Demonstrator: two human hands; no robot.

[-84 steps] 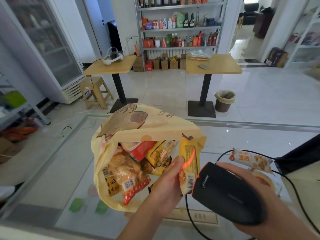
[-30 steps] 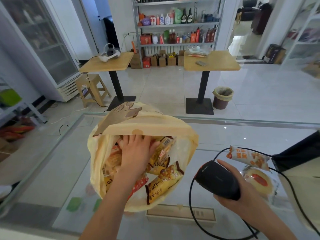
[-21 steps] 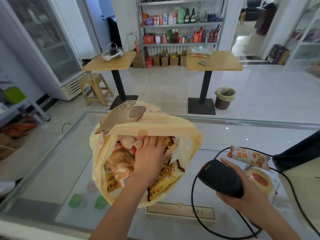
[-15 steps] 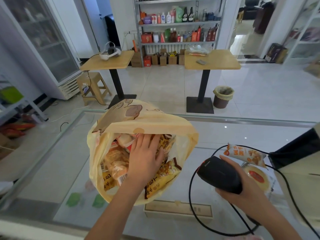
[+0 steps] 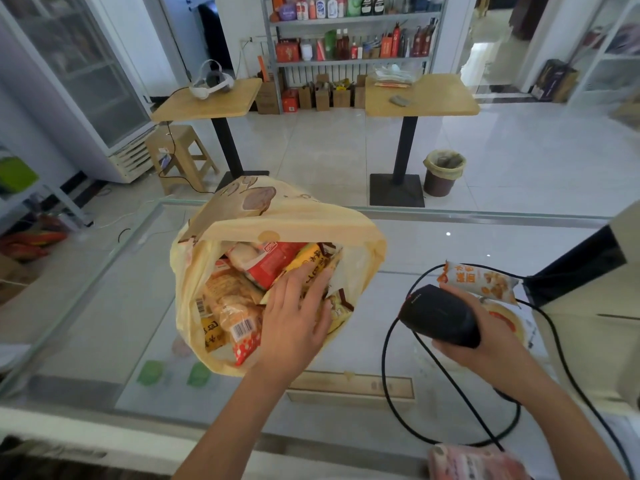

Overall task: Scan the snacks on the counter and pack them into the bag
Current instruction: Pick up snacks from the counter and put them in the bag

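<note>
A glass counter fronts a tiled floor.

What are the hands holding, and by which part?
The right hand grips the black scanner around its rear end. The left hand holds nothing; it rests flat on the snacks in the bag.

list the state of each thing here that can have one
bag, mouth open, filled with snack packs
left hand, fingers straight, pressing on the snack packs inside the bag
right hand, gripping the scanner
scanner, held off the counter, no red beam showing
orange snack packet, outside the bag, on the counter
round pastry pack, outside the bag, partly hidden behind the right hand
</note>
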